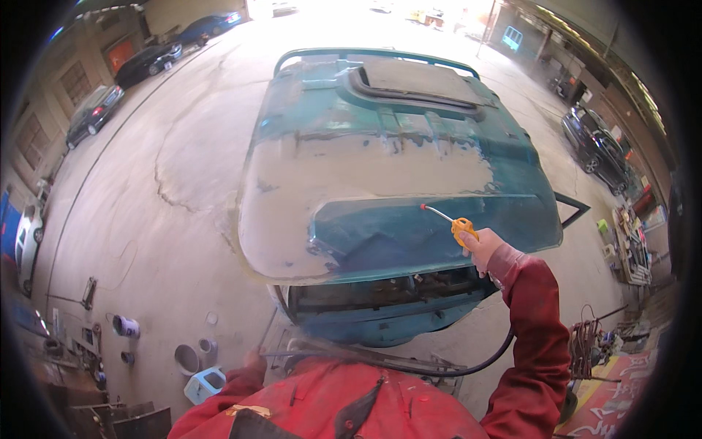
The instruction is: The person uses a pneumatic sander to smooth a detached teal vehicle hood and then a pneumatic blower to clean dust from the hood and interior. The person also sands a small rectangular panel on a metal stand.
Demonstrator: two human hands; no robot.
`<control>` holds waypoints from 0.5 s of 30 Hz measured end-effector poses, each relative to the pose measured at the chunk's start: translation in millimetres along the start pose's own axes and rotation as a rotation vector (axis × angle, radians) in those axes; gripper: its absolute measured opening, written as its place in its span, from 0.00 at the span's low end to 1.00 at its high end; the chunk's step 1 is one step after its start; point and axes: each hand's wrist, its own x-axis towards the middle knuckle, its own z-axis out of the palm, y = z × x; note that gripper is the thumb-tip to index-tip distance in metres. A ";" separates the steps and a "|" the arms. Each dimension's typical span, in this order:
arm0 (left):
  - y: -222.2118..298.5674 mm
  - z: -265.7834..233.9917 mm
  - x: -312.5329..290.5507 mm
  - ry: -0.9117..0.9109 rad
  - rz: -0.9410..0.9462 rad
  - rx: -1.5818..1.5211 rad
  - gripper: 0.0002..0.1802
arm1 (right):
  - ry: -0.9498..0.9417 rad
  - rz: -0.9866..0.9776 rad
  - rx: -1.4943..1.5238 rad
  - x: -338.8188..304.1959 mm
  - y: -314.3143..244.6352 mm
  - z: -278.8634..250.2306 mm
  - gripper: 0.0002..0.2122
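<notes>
- A yellow air blow gun with a smooth plastic body, a thin bent metal spout and a red tip is held right of centre, over the lower right of the cab roof.
- Its handle is clamped in the curled fingers of the right hand; the spout is pointed toward the upper left.
- The left hand is seen small and blurred at lower left, beside a thin bar; whether its fingers are closed on anything cannot be told.
- The roof is formed of rounded, ribbed teal panels, its left and middle covered by matt beige filler with ragged edges.
- One raised hatch, dull grey and dark-rimmed, is set at the top centre, with one curved teal rail behind it.
- One glossy black hose is looped below the right forearm; its join to the gun is hidden.
- At least three round pails and one blue-and-white container are scattered at lower left.
- Four cars are parked along the left side and one black car at right, on cracked concrete.
- The roof's lower right edge is partly blocked by the right hand and red sleeve; a dark triangular frame is projected beyond it.
</notes>
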 end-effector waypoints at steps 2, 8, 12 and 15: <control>-8.2 4.8 -5.3 0.003 -0.003 -0.052 0.11 | -0.024 -0.039 0.006 4.2 -9.7 9.5 0.25; -25.4 11.5 -17.1 0.070 -0.058 -0.057 0.10 | -0.111 -0.105 0.003 17.9 -45.1 43.5 0.24; -37.5 10.8 -23.1 0.102 -0.094 -0.101 0.13 | -0.186 -0.165 0.012 21.6 -71.3 78.0 0.25; -46.2 11.1 -25.3 0.092 -0.137 -0.121 0.14 | -0.247 -0.199 0.012 20.1 -90.6 109.0 0.25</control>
